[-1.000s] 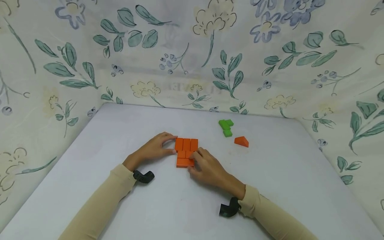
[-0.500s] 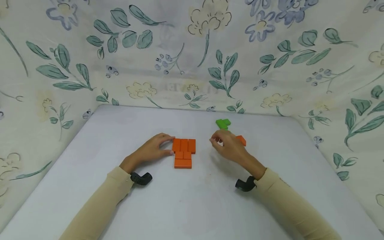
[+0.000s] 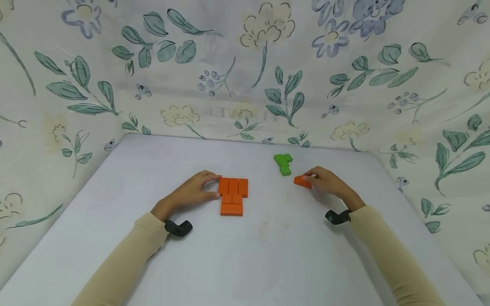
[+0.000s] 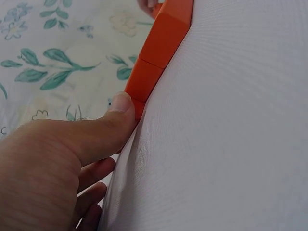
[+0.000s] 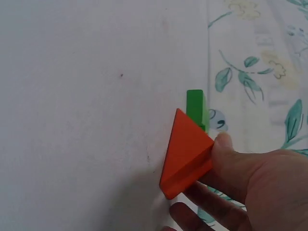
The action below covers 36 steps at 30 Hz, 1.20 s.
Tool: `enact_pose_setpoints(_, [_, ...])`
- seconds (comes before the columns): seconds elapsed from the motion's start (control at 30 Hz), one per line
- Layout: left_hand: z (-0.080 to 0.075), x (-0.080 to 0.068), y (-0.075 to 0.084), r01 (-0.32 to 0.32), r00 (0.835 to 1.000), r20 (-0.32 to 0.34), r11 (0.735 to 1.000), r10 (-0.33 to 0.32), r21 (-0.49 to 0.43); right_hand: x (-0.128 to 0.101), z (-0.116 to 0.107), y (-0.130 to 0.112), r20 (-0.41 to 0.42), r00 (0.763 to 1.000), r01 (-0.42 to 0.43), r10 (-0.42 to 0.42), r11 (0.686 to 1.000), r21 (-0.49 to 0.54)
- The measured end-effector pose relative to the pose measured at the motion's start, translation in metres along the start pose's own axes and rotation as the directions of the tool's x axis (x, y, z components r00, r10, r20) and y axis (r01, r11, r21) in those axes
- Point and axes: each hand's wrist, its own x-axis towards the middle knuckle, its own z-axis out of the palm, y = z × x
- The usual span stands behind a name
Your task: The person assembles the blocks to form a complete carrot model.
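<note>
Flat orange blocks (image 3: 233,187) lie side by side in rows on the white table, making a wider top and a narrower lower part. My left hand (image 3: 191,188) holds the left block (image 3: 223,186) at its corner ends, index fingertip at the far end and thumb at the near end. In the left wrist view, the thumb (image 4: 108,127) presses against the orange block edge. To the right, my right hand (image 3: 327,180) pinches an orange triangular block (image 5: 187,154) between thumb and fingers. Its slanted face shows in the right wrist view, tilted over the table.
Several green blocks (image 3: 282,162) lie together at the back of the table (image 3: 260,255), just left of the right hand. A floral cloth (image 3: 229,63) hangs behind and along both sides. Each wrist wears a small black camera (image 3: 179,228).
My right hand has left the orange block layout, moved right and back, and taken hold of the orange triangular block. The left hand stays at the left block.
</note>
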Motion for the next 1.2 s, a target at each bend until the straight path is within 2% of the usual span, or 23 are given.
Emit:
enact_pose_setpoints(0.2, [0.0, 0.0, 0.0, 0.005, 1.0, -0.002, 1.0, -0.005, 0.007, -0.003, 0.004, 0.002, -0.003, 0.998, 0.06, -0.06, 0.998, 0.024])
enact_pose_setpoints(0.37, [-0.002, 0.001, 0.0, 0.009, 1.0, -0.001, 1.0, -0.009, 0.008, -0.01, 0.009, 0.002, -0.056, 0.992, 0.113, -0.113, 0.994, 0.003])
enact_pose_setpoints(0.63, [0.002, 0.0, 0.0, 0.023, 1.0, 0.007, 1.0, -0.023, 0.0, -0.023, 0.023, 0.009, -0.153, 0.953, 0.255, -0.26, 0.965, -0.056])
enact_pose_setpoints(0.77, [0.0, 0.001, 0.0, 0.017, 1.0, -0.002, 1.0, -0.017, 0.004, -0.025, 0.021, 0.009, -0.167, 0.945, 0.272, -0.281, 0.96, -0.073])
enact_pose_setpoints(0.97, [0.0, 0.001, 0.001, 0.021, 1.0, -0.001, 1.0, -0.021, 0.005, -0.028, 0.024, 0.013, -0.204, 0.942, 0.265, -0.268, 0.963, -0.043])
enact_pose_setpoints(1.2, [0.0, -0.001, 0.003, 0.044, 0.999, 0.008, 0.999, -0.044, 0.002, -0.028, 0.031, 0.019, -0.263, 0.922, 0.283, -0.285, 0.958, -0.046])
